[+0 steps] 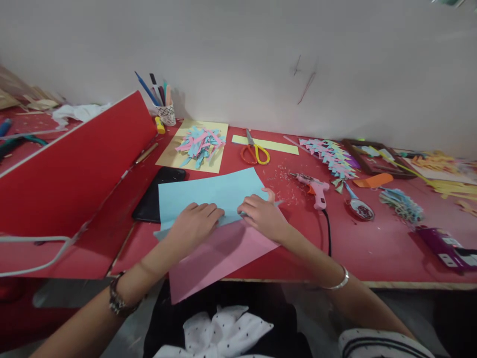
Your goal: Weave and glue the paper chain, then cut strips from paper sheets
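Both hands are at the blue sheet, which lies at the front of the red tabletop [357, 261] above a pink sheet [219, 258]. The left hand [196, 219] rests on the lower part of the blue sheet [201, 193], fingers bent with their tips at its near edge; the right hand [261, 214] bears on the same edge farther right, fingers curled, one raised near the sheet's right side. The thumbs are hidden, so I cannot tell whether either hand pinches the paper or only presses it. A narrow bit of blue edge shows between the fingertips. The pink sheet's near corner juts past the tabletop's front edge. Left of the blue sheet, and partly under it, lies a black device [152, 196]. Behind, a yellow sheet [169, 156] carries a pile of blue and pink strips [201, 145]. To its right, open scissors [254, 144] lie across a pale yellow strip [281, 146]. A pink glue gun [316, 189] lies right of the right hand, its black cord [329, 231] running toward the front edge. Toward the wall stand pens [149, 92] in a cup [166, 115], and a red board [78, 169] leans at the left.
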